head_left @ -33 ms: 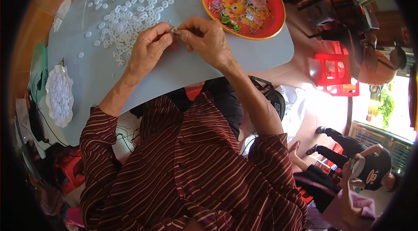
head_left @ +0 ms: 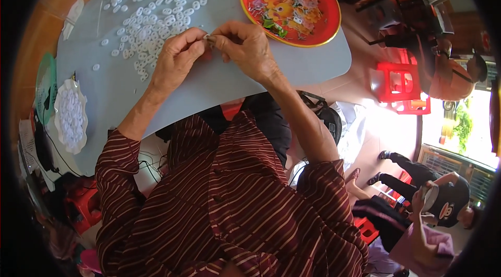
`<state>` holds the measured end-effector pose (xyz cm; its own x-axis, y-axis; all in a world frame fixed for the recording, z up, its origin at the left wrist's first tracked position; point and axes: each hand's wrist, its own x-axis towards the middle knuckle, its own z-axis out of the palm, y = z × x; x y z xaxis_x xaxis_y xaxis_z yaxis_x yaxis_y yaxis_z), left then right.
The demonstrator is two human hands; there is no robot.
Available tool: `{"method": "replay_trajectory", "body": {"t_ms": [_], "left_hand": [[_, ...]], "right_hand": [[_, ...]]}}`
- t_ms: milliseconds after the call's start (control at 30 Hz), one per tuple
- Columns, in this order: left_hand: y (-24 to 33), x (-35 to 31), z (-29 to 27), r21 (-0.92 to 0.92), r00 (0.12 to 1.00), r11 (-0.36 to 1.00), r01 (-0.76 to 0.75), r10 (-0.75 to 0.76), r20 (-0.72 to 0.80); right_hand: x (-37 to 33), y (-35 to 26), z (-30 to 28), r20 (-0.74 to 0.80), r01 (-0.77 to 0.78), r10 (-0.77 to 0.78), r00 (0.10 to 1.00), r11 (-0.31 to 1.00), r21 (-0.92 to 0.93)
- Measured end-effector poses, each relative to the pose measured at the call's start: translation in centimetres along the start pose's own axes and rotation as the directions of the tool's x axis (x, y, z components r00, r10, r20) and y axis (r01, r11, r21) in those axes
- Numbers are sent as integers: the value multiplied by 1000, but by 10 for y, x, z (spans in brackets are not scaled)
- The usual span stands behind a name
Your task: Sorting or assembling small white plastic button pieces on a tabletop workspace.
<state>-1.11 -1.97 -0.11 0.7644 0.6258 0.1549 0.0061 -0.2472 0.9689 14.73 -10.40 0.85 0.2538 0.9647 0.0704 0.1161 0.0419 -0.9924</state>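
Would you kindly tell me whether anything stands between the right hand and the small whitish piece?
Nothing visible does; the bare right hand and bare left hand hold the small whitish piece between them.

Daylight glares through the window (head_left: 477, 139) at three o'clock, bleaching nearby floor (head_left: 381, 127); dim, bent edges at eight.

- I have bare grey table (head_left: 211, 89) between the left forearm (head_left: 141, 112) and right forearm (head_left: 300, 115)
- I could also pass between the left forearm and the scalloped white dish (head_left: 77, 146)
- White pieces (head_left: 148, 43) scattered just beyond the left hand (head_left: 176, 60) block me
- The red tray (head_left: 329, 12) stands in my way, just beyond the right hand (head_left: 248, 50)
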Motion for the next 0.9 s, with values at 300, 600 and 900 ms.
{"method": "replay_trajectory", "body": {"t_ms": [300,600,900], "left_hand": [[10,0,5,-41,988,990,133,-135,-68],[4,-2,4,-75,993,993,88,-93,-68],[6,-4,7,-20,992,994,111,-112,-64]], "right_hand": [[-5,-14,-4,-48,162,-178,983,957,-241],[59,-7,-173,-139,85,-441,887,451,-888],[105,17,-200,-103,-63,-229,968,175,-983]]}}
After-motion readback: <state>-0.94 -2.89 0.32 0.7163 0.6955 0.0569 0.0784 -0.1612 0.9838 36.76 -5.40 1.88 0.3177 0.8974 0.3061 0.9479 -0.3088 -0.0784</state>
